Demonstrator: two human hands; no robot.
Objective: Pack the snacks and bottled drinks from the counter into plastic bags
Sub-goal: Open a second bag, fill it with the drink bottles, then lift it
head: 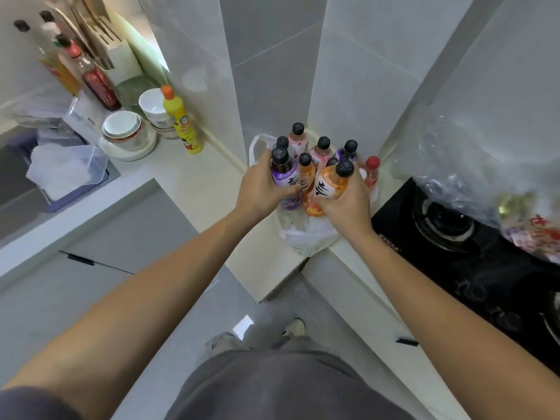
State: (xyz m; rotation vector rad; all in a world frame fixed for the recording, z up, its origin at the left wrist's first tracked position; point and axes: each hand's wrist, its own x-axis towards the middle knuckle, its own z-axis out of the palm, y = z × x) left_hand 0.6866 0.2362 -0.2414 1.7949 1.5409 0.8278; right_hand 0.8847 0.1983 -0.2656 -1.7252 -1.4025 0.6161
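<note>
Left hand (pixel 257 184) grips a purple-labelled bottle (pixel 283 169); right hand (pixel 345 201) grips an orange bottle (pixel 331 180). Both bottles stand upright among other bottled drinks in a white plastic bag (pixel 303 234) on the corner worktop (pixel 206 183), beside the black hob (pixel 472 253).

Grey tiled walls (pixel 272 71), white counter (pixel 194 177), grey floor (pixel 272 307).

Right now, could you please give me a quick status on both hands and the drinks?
Left hand grips purple bottle; right hand grips orange bottle. Both over white plastic bag. More bottles crowd behind; nothing blocking.
</note>
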